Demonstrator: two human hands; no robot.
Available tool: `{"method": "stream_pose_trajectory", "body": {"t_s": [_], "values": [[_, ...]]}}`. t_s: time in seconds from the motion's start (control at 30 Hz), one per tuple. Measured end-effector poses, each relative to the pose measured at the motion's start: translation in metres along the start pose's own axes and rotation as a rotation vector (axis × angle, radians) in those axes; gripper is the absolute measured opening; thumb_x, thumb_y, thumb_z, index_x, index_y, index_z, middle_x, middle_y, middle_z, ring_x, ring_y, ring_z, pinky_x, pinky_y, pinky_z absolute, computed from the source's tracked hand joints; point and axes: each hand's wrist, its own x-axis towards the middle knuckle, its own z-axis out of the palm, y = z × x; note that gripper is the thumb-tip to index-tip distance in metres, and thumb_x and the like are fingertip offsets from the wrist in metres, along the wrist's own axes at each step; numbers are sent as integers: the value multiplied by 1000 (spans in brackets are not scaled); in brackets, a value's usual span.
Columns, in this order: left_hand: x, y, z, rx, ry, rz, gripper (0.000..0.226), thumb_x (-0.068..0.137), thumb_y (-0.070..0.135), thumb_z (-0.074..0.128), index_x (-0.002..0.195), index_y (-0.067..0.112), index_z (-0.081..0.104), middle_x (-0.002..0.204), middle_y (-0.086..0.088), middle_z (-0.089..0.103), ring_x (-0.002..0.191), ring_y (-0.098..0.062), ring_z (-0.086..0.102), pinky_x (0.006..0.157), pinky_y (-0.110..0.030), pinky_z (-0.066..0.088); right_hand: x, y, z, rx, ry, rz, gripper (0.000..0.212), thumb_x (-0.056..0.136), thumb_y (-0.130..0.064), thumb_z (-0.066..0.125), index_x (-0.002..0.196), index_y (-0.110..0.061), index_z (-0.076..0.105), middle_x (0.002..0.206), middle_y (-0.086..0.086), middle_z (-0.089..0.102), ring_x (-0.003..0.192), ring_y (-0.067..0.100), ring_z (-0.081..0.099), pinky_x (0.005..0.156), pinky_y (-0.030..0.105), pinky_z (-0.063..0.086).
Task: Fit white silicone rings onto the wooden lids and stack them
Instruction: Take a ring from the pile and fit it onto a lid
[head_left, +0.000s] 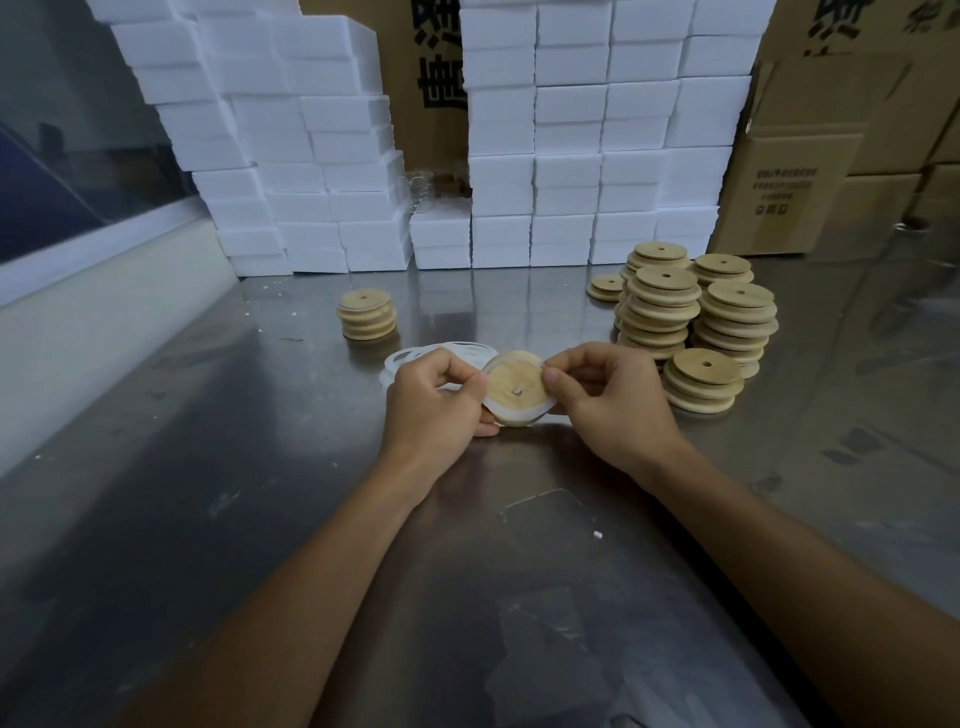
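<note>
Wooden lid (518, 387) up off the metal table (208, 519), tilted toward the camera, small centre hole showing, pinched at both sides. White silicone ring (500, 417) seen as a pale band along the lid's lower left edge; seated or only partly on, cannot tell. Looks like the fitting step, mid-way: ring being worked round the rim. Next move likely calls for thumbs walking the band along the edge until it sits even all round, then carrying the lid away to a stack.

Left hand (434, 402) just left of the lid, fingers curled, thumb and fingertips nipping the lid's left edge and the ring there. Right hand (605, 395) just right of the lid, thumb and forefinger closed narrow on the right edge, other fingers tucked under. Both forearms running in from the bottom of the view, wrists angled inward toward the lid.

Behind the lid and slightly left, a loose heap of spare rings (415, 358) lying flat. Farther back and left of the lid, a short stack of lids (366, 314). Right of the lid, several taller lid stacks (696, 322), close together. Well behind the lid, a wall of white foam boxes (519, 156) and brown cartons (810, 171).
</note>
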Motion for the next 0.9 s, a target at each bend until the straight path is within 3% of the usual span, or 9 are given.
{"method": "stream_pose_trajectory", "body": {"t_s": [0.13,0.23,0.3,0.4,0.47,0.53,0.63,0.7,0.9], "values": [[-1,0,-1,14,-32,18,10,88,1,63,80,-1,59,74,-12,66,53,-15,67,55,-31,60,-2,-1,0,-95,53,-69,16,89,-1,66,83,-15,71,80,-2,73,80,12,71,80,38,60],[-3,0,-2,46,-67,99,14,86,17,72,92,15,59,75,-3,67,54,-16,65,54,-35,58,-6,-6,0,-197,52,-187,15,88,-1,66,85,-15,72,79,-6,71,78,8,68,77,32,58],[-4,-2,-3,193,-113,228,20,86,31,73,100,23,62,81,3,68,67,-14,66,60,-32,57,-9,-10,0,-251,21,-305,14,86,2,66,87,-11,72,78,-4,71,75,7,66,73,30,56],[-4,-3,-5,362,-188,383,18,88,33,70,99,18,69,88,3,68,81,-13,63,71,-33,55,-12,-13,2,-285,-41,-396,12,86,1,65,90,-9,70,81,-4,70,80,8,66,73,26,56],[-3,-3,-6,332,-196,371,13,89,25,70,95,14,70,88,-1,68,80,-20,63,73,-43,55,-13,-12,3,-258,-62,-358,8,89,-4,64,91,-11,67,83,-11,68,85,5,65,75,24,55],[-2,-1,-6,270,-179,333,9,89,18,70,93,9,71,86,-8,68,74,-27,63,65,-48,54,-12,-10,6,-194,-50,-279,5,93,-11,62,89,-14,63,82,-12,67,83,4,65,71,22,55],[-2,-1,-5,133,-146,245,8,89,12,70,92,5,69,83,-13,67,51,-12,58,46,-25,47,-8,-8,7,-88,-16,-139,10,95,-13,63,85,-13,62,80,0,68,77,18,68,72,39,59],[-2,0,-5,55,-156,173,6,90,11,68,91,5,69,79,-11,66,42,-9,54,40,-18,42,-6,-8,6,-14,-11,-51,10,93,-11,65,83,-10,64,79,11,70,74,27,70,71,44,61],[0,3,-11,-172,-148,2,5,93,16,66,89,14,69,74,-7,69,46,-16,54,42,-21,45,-4,-14,10,177,-19,34,10,90,-3,67,80,-4,68,72,10,70,64,10,68,66,22,59]]}}
